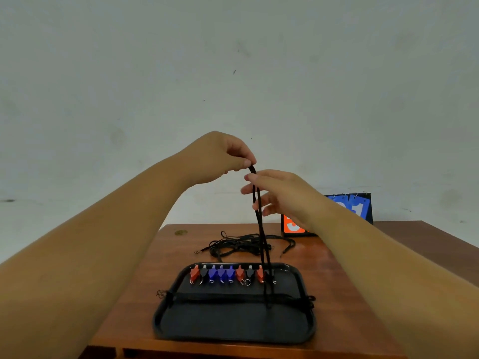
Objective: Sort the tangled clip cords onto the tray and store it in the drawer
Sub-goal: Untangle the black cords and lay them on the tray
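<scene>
A wooden table (337,268) fills the lower frame; at centre the left hand (220,159) pinches a looped black cord (259,216) above the tray (233,322), the right hand (280,193) beside it, fingers loosely spread

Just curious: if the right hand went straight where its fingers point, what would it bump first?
Probably the thin black cord hanging from the left hand, close by the right hand; depth unclear.
</scene>
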A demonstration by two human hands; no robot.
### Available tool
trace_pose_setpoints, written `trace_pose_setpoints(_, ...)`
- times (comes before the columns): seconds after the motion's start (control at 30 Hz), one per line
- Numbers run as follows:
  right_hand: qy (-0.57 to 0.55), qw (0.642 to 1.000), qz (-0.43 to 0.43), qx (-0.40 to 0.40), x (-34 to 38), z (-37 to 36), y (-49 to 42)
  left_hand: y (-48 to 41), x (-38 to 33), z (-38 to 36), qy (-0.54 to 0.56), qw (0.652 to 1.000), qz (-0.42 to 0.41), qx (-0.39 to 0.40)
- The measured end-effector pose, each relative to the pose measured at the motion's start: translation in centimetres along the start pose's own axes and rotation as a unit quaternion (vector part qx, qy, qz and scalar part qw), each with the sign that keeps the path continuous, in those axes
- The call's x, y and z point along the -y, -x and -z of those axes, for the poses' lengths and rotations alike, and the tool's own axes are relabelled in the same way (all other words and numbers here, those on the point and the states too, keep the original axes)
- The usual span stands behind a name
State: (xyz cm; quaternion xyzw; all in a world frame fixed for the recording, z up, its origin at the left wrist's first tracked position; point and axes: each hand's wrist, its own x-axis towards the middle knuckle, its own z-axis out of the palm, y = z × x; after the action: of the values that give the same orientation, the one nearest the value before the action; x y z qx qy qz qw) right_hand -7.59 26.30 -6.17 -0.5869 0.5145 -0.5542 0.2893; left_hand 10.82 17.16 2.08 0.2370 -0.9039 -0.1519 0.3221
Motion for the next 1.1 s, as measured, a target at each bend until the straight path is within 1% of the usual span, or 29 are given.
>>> trace_pose_setpoints(0.1,0.042,0.999,0.017,-0.025,0.6,-0.8,0.1,0.1,-0.3,0.9,-0.003,1.000,0.004,-0.001)
trace_pose_setpoints(0.23,0.002,0.999,0.024,-0.039,0.9,-1.3,-0.1,0.5,-0.3,2.2,-0.022,1.000,0.013,0.000)
trace_pose_setpoints(0.47,-0.129,0.991,0.007,0.048,1.3,-1.9,-0.2,1.5,-0.2,3.9,-0.048,0.999,0.016,0.009)
trace_pose_setpoints(0.53,-0.164,0.985,-0.004,0.058,1.5,-2.4,-0.2,1.6,-0.1,4.1,-0.045,0.999,0.016,0.009)
trace_pose_setpoints(0.6,-0.174,0.983,-0.010,0.056,1.7,-2.8,-0.3,1.7,0.2,4.2,-0.053,0.998,0.021,0.010)
trace_pose_setpoints(0.67,-0.159,0.986,-0.004,0.051,1.9,-3.0,-0.5,1.7,0.4,4.1,-0.056,0.998,0.032,0.014)
trace_pose_setpoints(0.8,-0.062,0.998,0.027,0.006,2.0,-3.5,-0.9,1.8,0.8,4.1,-0.049,0.998,0.039,0.027)
trace_pose_setpoints(0.9,-0.001,0.999,0.031,-0.024,2.1,-3.7,-1.1,1.9,1.5,3.9,-0.038,0.998,0.040,0.027)
trace_pose_setpoints(1.1,0.046,0.998,0.014,-0.028,1.5,-4.4,-1.0,2.6,3.3,2.6,0.016,0.998,0.065,0.006)
